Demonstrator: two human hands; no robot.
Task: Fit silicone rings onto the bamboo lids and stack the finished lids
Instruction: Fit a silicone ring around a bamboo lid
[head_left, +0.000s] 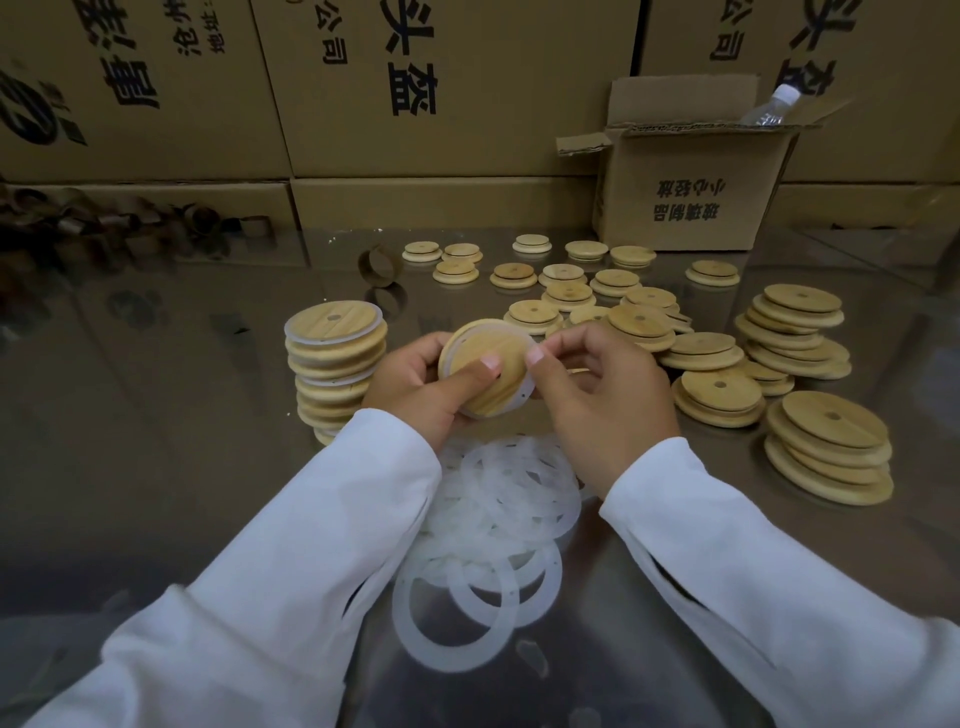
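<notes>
Lid (514, 358), one, gripped by left hand (415, 387) and right hand (608, 395), near one stack (335, 364).

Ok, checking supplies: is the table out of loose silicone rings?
No, a heap of white silicone rings lies on the table in front of the person.
</notes>
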